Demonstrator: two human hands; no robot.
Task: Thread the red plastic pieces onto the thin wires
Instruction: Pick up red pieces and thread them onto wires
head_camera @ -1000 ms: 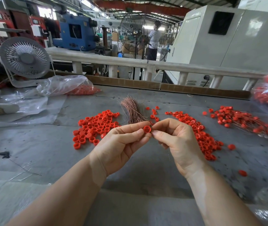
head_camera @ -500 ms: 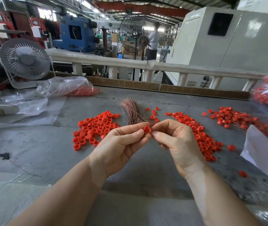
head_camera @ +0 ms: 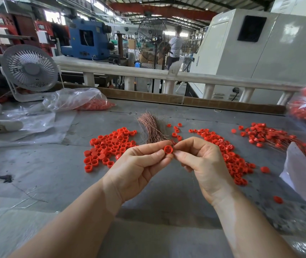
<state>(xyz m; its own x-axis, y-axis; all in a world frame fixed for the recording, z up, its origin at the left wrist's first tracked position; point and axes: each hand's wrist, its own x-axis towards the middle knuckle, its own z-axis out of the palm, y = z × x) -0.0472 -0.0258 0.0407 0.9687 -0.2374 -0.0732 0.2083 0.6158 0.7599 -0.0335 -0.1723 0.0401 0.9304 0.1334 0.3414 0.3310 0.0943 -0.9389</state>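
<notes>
Head view: above the table [head_camera: 36, 175], the left hand [head_camera: 139, 164] pinches a red cap [head_camera: 168, 149] while the right hand [head_camera: 202, 161] pinches a wire [head_camera: 194, 180] at its rim — a slight tremor could miss the hole — loose caps [head_camera: 109, 146] wait alongside.
</notes>
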